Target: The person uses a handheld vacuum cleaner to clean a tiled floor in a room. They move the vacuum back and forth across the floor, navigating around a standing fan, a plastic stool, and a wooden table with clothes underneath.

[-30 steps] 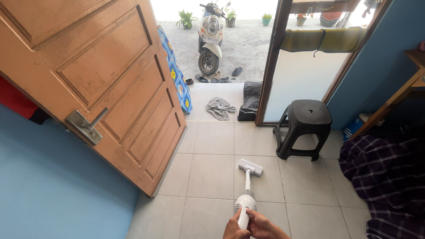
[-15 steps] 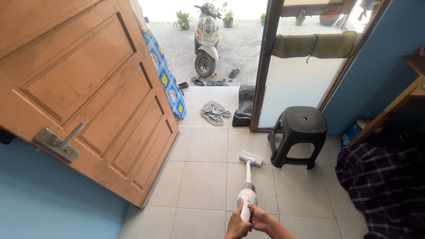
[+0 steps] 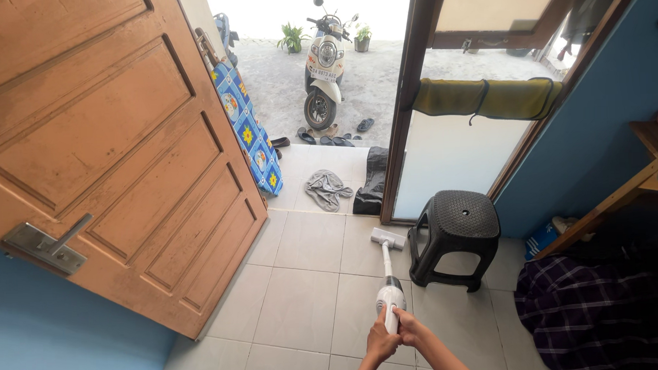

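Hands are wrapped together round the handle end of a white stick vacuum (image 3: pixel 390 296), low in the frame: the left hand (image 3: pixel 380 344) is closed on the grip from the near side, and the right hand (image 3: pixel 409 328) is clasped against it from the right, so that neither can fairly be called nearer. Which fingers overlap cannot be told, since the two hands are seen from above and pressed close. From that grip the vacuum's body is carried straight away from the person, its long axis run almost dead ahead across the pale floor tiles (image 3: pixel 304 310) with only a slight lean to the left. At the far end the flat floor head (image 3: pixel 387 238) is laid on the tiles, crosswise to the tube, just beside the near left leg of a black plastic stool (image 3: pixel 455 235), though contact cannot be confirmed. Beyond the head a grey cloth (image 3: pixel 327 189) is seen at the threshold of the open doorway. The wooden door (image 3: pixel 116 156) is swung wide on the left, well apart from the tube.
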